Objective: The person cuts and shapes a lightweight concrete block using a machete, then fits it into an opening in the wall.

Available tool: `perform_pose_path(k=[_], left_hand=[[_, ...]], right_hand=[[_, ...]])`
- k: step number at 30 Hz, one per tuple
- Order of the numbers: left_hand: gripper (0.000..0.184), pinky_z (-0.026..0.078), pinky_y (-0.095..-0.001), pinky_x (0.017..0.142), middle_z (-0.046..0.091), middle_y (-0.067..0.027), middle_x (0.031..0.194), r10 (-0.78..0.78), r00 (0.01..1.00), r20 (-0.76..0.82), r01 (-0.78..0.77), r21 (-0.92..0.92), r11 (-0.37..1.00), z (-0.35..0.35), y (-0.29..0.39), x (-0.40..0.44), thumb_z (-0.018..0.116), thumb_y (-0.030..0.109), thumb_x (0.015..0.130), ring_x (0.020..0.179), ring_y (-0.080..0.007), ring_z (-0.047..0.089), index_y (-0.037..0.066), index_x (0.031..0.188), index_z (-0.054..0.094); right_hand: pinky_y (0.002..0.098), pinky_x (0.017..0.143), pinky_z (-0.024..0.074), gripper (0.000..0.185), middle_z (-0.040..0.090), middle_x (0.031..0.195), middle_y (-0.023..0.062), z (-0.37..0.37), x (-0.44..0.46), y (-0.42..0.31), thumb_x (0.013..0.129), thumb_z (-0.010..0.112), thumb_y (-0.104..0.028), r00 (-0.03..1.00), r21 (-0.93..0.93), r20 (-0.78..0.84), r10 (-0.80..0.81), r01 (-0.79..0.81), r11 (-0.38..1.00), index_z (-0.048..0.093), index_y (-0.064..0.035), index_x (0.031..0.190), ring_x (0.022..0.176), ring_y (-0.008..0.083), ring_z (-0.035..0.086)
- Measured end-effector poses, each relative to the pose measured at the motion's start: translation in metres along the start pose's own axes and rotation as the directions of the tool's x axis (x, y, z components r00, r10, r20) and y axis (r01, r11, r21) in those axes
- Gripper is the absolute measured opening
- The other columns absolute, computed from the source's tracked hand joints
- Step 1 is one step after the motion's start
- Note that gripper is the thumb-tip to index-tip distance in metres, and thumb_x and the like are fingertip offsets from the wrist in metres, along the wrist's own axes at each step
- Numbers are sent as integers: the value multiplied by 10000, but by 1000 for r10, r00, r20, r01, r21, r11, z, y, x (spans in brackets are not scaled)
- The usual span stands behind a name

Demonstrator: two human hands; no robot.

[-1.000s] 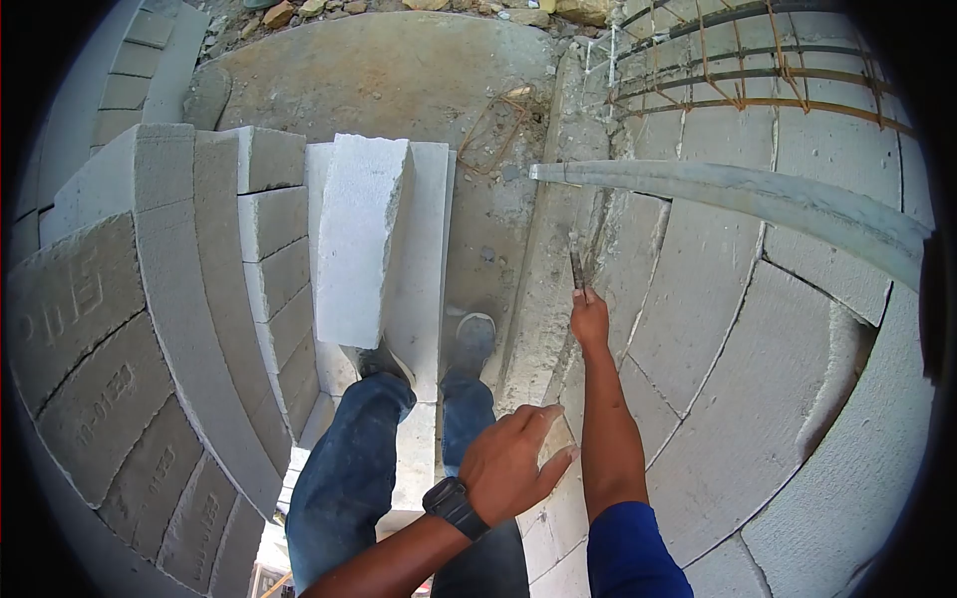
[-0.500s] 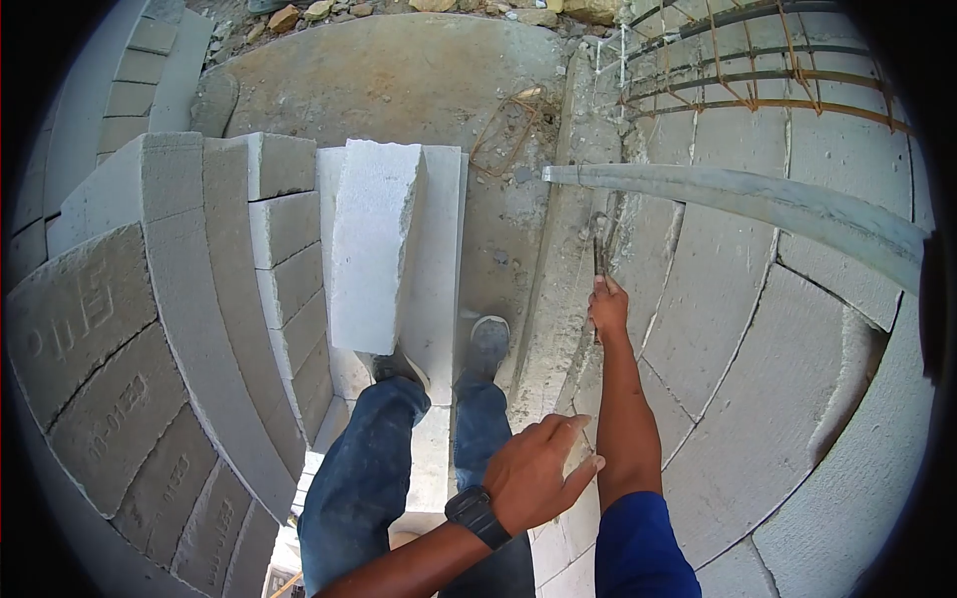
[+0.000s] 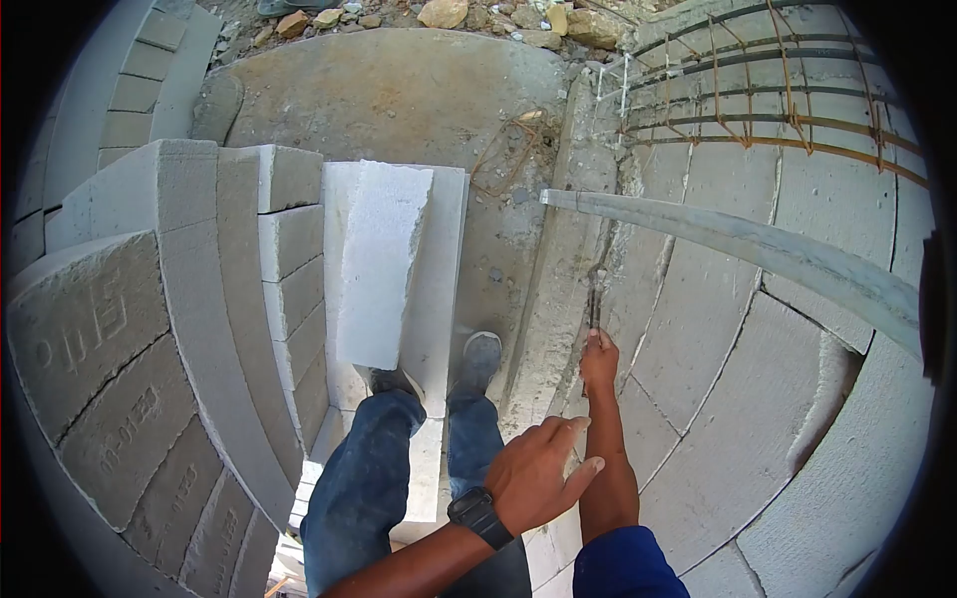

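Observation:
My right hand (image 3: 599, 361) is wrapped around a slim, dark metal hand tool (image 3: 595, 299), whose far end lies along the seam at the foot of the block wall (image 3: 688, 329). The tool's exact kind is hard to make out. Nearer to me, my left hand (image 3: 543, 468), with a black watch (image 3: 478, 516) on its wrist, hovers beside the right forearm. Its thumb and fingertips are apart, with nothing clear between them. Left of my feet, a white block (image 3: 384, 264) rests on a larger pale block (image 3: 444, 239).
Stacked grey blocks (image 3: 110, 399) rise on the left. A long pale bar (image 3: 738, 234) juts across the right side, below a rusty rebar cage (image 3: 788, 95). Stones (image 3: 444, 12) lie at the far edge of the concrete floor (image 3: 399, 85). My shoe (image 3: 480, 359) stands beside the wall's footing.
My right hand and its tool have come back towards me along the wall seam. The left hand has hardly moved. The view has shifted slightly.

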State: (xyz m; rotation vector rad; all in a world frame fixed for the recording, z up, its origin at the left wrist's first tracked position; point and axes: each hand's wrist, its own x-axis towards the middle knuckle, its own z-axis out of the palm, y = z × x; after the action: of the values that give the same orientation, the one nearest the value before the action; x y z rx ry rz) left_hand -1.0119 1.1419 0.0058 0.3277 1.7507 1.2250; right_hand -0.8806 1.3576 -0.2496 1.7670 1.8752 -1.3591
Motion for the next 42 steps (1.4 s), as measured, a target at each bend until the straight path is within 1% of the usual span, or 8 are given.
perform_pose_path(k=[7, 11, 13, 15, 18, 23, 32, 42], left_hand=[[474, 547, -438, 856, 689, -201, 1106, 14, 997, -81, -18, -43, 999, -19, 8, 13, 744, 282, 941, 996, -378, 689, -11, 1290, 613], [407, 560, -382, 832, 713, -172, 1024, -4, 980, -198, -39, -215, 976, -31, 12, 28, 739, 227, 958, 951, -293, 722, -18, 1263, 628], [375, 558, -343, 817, 718, -141, 987, -89, 971, -220, 6, -353, 936, -38, 12, 33, 729, 205, 974, 917, -228, 718, -20, 1258, 631], [349, 549, -303, 804, 716, -103, 963, -221, 952, -211, 94, -485, 869, -49, 16, 37, 715, 190, 993, 879, -159, 696, -21, 1258, 631], [281, 532, -261, 790, 707, -55, 948, -350, 916, -195, 136, -670, 730, -54, 9, 38, 681, 164, 1021, 829, -95, 652, -19, 1230, 643], [241, 560, -286, 752, 695, -46, 884, -438, 882, -172, 167, -756, 633, -67, 7, 43, 656, 180, 1037, 792, -117, 667, -9, 1187, 665], [272, 566, -305, 779, 701, -63, 913, -456, 880, -131, 217, -744, 632, -76, 9, 51, 637, 227, 1051, 827, -138, 682, -3, 1194, 670], [287, 563, -302, 796, 702, -62, 940, -477, 875, -76, 246, -780, 575, -71, 14, 49, 628, 236, 1056, 856, -137, 678, -3, 1211, 664]], right_hand=[[286, 561, 369, 282, 487, 689, -32, -26, -117, -28, 1089, 531, -287, 968, -11, -97, -230, 230, 973, 650, -33, 1062, 618, 71, 435], [267, 628, 444, 270, 586, 752, -12, -7, -141, -9, 1062, 592, -290, 976, 468, 193, -99, -3, 883, 652, -31, 1110, 701, 60, 530], [288, 676, 485, 303, 645, 812, 34, 21, -147, -46, 1044, 626, -311, 969, 394, 240, -63, -38, 918, 643, -22, 1134, 755, 100, 598], [337, 735, 528, 365, 709, 888, 110, 60, -139, -120, 1027, 649, -343, 991, -65, 122, -60, 68, 996, 626, -8, 1170, 813, 184, 684], [554, 864, 513, 526, 707, 1045, 320, 137, -52, -136, 1031, 586, -460, 936, -173, 1, -351, 346, 922, 570, 11, 1263, 1016, 539, 664], [560, 921, 523, 391, 718, 1139, 279, 196, 49, -241, 1062, 532, -334, 988, -381, -5, -156, 143, 913, 569, -9, 1277, 1077, 490, 684], [573, 935, 530, 294, 724, 1162, 234, 202, 94, -224, 1063, 537, -284, 989, -278, -149, -9, -33, 960, 583, -65, 1254, 1099, 454, 692], [564, 903, 539, 305, 710, 1182, 232, 201, 89, -213, 1059, 547, -305, 973, -495, -80, -217, 150, 856, 606, -67, 1241, 1057, 458, 701]])
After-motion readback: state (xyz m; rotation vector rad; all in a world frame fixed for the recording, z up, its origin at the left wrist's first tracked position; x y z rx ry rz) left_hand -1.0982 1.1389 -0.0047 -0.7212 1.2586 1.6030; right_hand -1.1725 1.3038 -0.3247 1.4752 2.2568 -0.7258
